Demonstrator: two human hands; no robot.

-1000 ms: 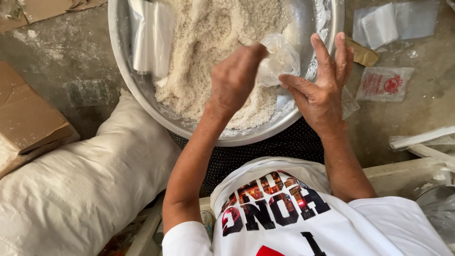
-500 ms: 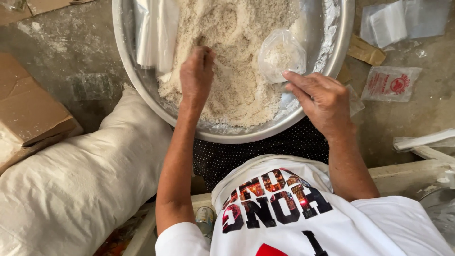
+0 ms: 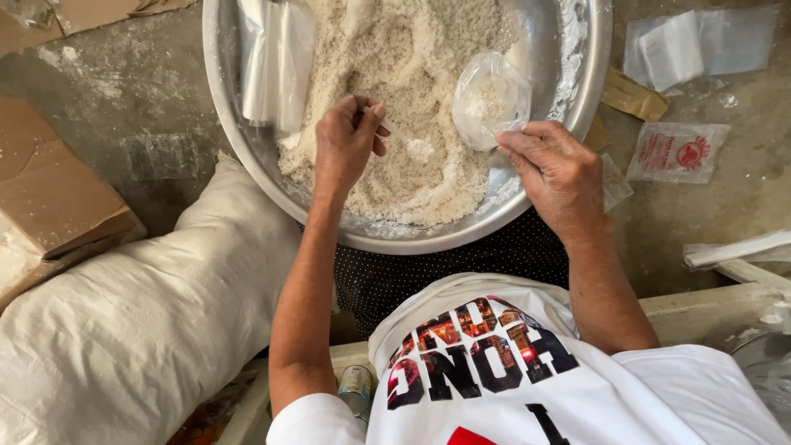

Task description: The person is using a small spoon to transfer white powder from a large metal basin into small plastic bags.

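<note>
Large metal basin on the floor, heaped with white grated meal; stack of clear bags on its left rim; filling step, judged mid-scoop; left hand closed around a small scoop in the meal; right hand pinches small plastic bag open at basin's right side; next likely needs tipping scoop into bag mouth.

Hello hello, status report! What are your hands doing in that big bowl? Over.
Left hand closed on a small scoop, down in the white grainy powder. Right hand pinching a small clear bag open. Nothing blocking inside the metal basin.
</note>
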